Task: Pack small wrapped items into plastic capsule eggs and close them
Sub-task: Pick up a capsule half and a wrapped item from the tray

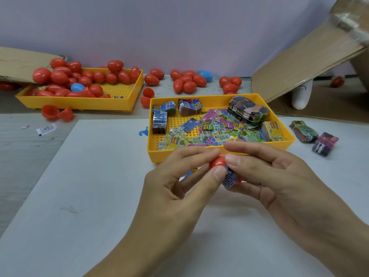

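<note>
Hands (180, 182) (265, 176) pinching red egg (217, 162), just before yellow tray's near rim (157, 155)

Bright even light; soft shadows; edges warped, blurred.

Grey table (30, 168) — white board (95, 196), yellow trays (199, 155).

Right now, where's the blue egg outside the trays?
Head view, far centre of the table: the blue egg lies at the right end of a red egg cluster, behind the packet tray.
</note>
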`<act>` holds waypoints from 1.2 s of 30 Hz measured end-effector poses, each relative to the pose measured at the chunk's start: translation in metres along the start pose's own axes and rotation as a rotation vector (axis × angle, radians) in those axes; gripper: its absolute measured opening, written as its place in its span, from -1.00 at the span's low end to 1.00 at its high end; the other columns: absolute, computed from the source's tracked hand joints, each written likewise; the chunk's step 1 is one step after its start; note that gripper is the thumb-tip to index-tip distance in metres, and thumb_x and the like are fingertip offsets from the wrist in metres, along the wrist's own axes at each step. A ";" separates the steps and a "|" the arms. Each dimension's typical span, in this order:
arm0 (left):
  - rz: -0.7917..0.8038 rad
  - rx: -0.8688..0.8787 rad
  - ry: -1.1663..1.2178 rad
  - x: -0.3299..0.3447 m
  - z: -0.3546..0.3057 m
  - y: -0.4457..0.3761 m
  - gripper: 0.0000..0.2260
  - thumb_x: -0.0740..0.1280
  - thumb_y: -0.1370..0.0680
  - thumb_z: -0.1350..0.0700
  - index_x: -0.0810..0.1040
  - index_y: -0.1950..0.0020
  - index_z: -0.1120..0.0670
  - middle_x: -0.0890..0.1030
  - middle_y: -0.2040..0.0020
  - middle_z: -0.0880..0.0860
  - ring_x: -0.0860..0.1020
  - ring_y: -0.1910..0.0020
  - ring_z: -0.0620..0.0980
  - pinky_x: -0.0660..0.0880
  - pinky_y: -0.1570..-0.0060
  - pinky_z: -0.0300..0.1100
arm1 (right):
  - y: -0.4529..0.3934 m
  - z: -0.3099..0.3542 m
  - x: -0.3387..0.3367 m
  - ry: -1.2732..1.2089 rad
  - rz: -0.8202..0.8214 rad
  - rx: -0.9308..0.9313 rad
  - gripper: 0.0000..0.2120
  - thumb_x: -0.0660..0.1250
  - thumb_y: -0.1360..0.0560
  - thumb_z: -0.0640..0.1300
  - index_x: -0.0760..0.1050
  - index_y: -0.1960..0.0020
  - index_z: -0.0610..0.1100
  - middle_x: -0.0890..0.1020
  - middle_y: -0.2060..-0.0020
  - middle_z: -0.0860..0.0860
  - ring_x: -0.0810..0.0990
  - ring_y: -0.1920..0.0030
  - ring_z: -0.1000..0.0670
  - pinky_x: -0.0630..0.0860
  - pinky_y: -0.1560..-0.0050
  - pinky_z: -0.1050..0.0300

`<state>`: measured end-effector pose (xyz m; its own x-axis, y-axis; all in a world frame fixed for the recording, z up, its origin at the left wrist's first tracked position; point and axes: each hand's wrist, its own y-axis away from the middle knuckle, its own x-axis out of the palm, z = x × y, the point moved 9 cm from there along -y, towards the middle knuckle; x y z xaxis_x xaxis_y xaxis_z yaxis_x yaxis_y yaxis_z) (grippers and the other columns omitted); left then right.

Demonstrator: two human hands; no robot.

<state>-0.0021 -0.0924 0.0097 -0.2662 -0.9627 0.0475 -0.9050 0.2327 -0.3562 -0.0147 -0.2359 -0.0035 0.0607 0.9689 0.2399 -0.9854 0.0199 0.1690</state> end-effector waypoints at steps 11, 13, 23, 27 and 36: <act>0.014 -0.010 -0.087 0.003 -0.002 0.001 -0.74 0.40 -0.47 0.14 0.68 -0.15 0.02 0.60 0.03 -0.09 0.58 0.00 -0.26 0.45 0.12 -0.50 | -0.001 -0.008 -0.001 -0.042 -0.002 0.085 -0.50 0.54 -0.11 -0.11 0.69 -0.06 -0.09 0.74 0.13 -0.16 0.71 0.23 0.01 0.61 0.31 0.19; 0.024 -0.018 -0.100 0.004 -0.001 0.002 -0.74 0.40 -0.48 0.15 0.68 -0.16 0.01 0.60 0.02 -0.09 0.58 -0.02 -0.23 0.45 0.08 -0.47 | -0.001 -0.008 -0.002 -0.045 -0.009 0.084 -0.49 0.54 -0.10 -0.12 0.68 -0.06 -0.10 0.74 0.13 -0.16 0.71 0.24 0.01 0.60 0.32 0.19; -0.015 -0.057 -0.026 0.003 0.002 0.001 -0.81 0.44 -0.45 0.18 0.73 -0.04 0.05 0.64 0.06 -0.05 0.62 0.10 -0.21 0.49 0.15 -0.46 | -0.001 -0.008 -0.002 -0.019 -0.036 0.055 -0.44 0.54 -0.10 -0.09 0.65 -0.11 -0.09 0.74 0.14 -0.13 0.73 0.19 0.00 0.59 0.34 0.21; -0.063 -0.122 0.028 -0.004 0.011 0.000 -0.87 0.49 -0.40 0.11 0.75 0.07 0.05 0.70 0.07 0.04 0.69 0.10 -0.04 0.57 0.12 -0.33 | 0.000 -0.005 0.000 -0.011 -0.036 0.025 -0.47 0.52 -0.12 -0.05 0.66 -0.09 -0.10 0.75 0.11 -0.10 0.73 0.15 0.00 0.60 0.29 0.25; -0.104 -0.236 0.138 -0.008 0.026 0.002 -0.80 0.47 -0.40 -0.01 0.73 0.05 0.05 0.73 0.12 0.11 0.70 0.14 0.10 0.62 0.09 -0.10 | 0.002 -0.008 0.008 -0.052 0.029 0.047 -0.67 0.46 -0.22 -0.07 0.73 0.05 -0.16 0.74 0.08 -0.14 0.73 0.12 -0.02 0.62 0.21 0.25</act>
<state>0.0068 -0.0876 -0.0152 -0.1962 -0.9590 0.2045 -0.9776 0.1752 -0.1166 -0.0176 -0.2257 -0.0085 0.0418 0.9549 0.2940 -0.9784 -0.0206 0.2059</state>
